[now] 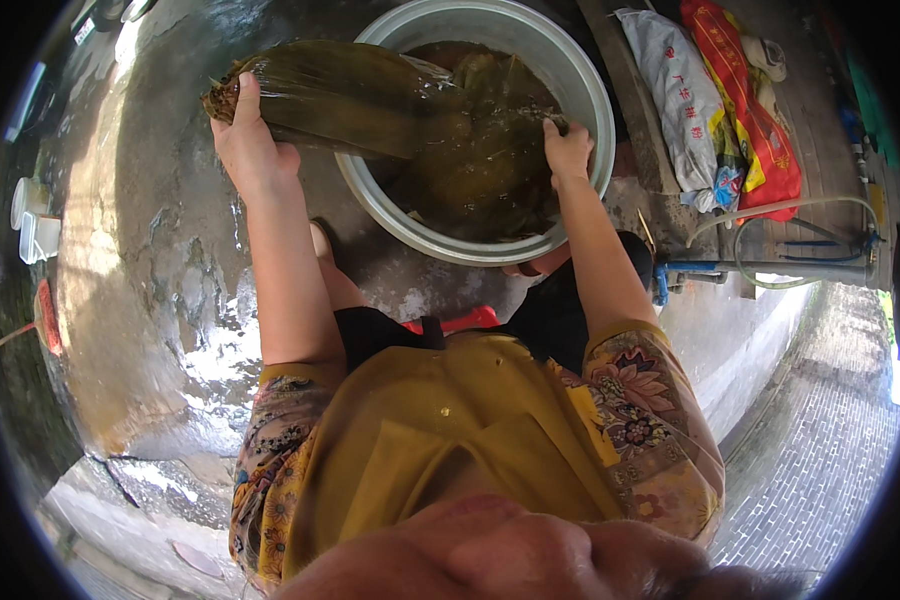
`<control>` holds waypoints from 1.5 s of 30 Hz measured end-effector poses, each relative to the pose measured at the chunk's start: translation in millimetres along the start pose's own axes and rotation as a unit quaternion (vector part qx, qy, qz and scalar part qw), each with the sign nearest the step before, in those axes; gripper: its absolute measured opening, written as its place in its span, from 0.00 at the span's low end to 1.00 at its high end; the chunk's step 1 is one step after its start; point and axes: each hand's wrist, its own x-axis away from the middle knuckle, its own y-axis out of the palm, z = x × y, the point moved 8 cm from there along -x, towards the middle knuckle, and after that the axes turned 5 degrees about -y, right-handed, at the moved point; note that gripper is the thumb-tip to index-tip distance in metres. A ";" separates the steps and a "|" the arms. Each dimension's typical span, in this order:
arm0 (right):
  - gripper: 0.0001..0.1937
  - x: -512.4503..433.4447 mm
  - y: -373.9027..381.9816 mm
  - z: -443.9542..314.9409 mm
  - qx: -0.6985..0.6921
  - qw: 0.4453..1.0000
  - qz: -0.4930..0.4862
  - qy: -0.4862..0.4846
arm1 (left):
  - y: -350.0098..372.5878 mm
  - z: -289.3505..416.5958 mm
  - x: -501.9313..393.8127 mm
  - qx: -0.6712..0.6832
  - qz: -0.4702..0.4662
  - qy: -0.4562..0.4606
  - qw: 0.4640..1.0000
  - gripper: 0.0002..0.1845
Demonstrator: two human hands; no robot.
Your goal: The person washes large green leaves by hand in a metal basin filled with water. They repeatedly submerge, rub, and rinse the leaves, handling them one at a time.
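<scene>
My left hand [255,154] grips the stem end of a thick bundle of wet, broad green-brown leaves [337,94], which look like bamboo leaves. The bundle reaches over the left rim of a large round metal basin [604,112]. Inside the basin, more leaves [480,180] lie in dark brownish water. At the basin's right inner side, my right hand [571,152] pinches leaves between thumb and fingers. Those fingers are partly hidden by the hand itself. Where the two leaf masses meet, I cannot tell which leaves belong to which.
A grey-white woven sack [679,97] and a red one [765,127] lie on a ledge to the right. Below them run a hose [787,202] and a blue pipe [690,266]. White tubs [39,236] and a red-headed broom [47,319] are at the left. The concrete floor [172,225] is wet.
</scene>
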 end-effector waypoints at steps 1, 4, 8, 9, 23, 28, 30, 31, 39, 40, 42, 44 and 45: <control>0.36 -6.0 14.6 33.5 -0.109 0.988 -0.010 0.107 | 2.2 -3.1 -1.9 -0.001 -0.007 0.007 1.000 0.18; 0.40 15.9 62.1 54.9 -0.304 0.895 -0.033 0.325 | 2.4 -5.9 1.5 -0.008 -0.007 -0.001 1.000 0.17; 0.41 5.6 75.0 35.2 -0.481 0.776 -0.031 0.408 | 4.4 -3.5 -1.2 0.022 -0.029 -0.003 0.999 0.16; 0.40 -0.6 74.4 34.1 -0.467 0.794 -0.049 0.386 | 1.7 -2.1 -4.3 0.011 -0.027 0.008 1.000 0.16; 0.19 -37.8 -32.5 -39.6 -0.078 0.974 0.193 -0.090 | 2.1 -8.8 -7.9 0.012 -0.029 -0.013 0.999 0.17; 0.12 22.5 -107.9 -222.0 -0.487 0.854 0.046 -0.179 | -4.2 -2.4 -5.5 0.014 -0.010 -0.002 1.000 0.17; 0.10 75.0 -106.2 -295.4 -0.131 0.951 0.057 -0.274 | -6.8 4.1 -1.8 0.000 -0.004 0.001 1.000 0.16; 0.10 96.4 -76.6 -313.3 -0.213 0.904 0.054 -0.367 | 0.8 3.1 0.4 -0.002 -0.012 -0.002 1.000 0.16; 0.33 195.5 83.4 -329.3 -0.222 0.839 -0.210 -0.449 | 2.6 6.0 4.3 -0.064 -0.049 0.027 0.996 0.20; 0.34 194.8 81.5 -327.2 -0.243 0.836 -0.215 -0.443 | 0.8 4.7 4.7 -0.066 -0.054 0.031 0.996 0.21; 0.33 194.1 75.1 -325.1 -0.266 0.835 -0.236 -0.419 | -1.9 1.1 5.1 -0.061 -0.078 0.021 0.995 0.20; 0.32 194.1 65.9 -328.3 -0.266 0.841 -0.268 -0.387 | 6.4 1.9 8.5 -0.043 -0.096 0.022 0.994 0.17; 0.32 194.5 64.7 -327.5 -0.267 0.843 -0.286 -0.370 | 4.4 2.6 8.1 -0.030 -0.070 0.020 0.997 0.16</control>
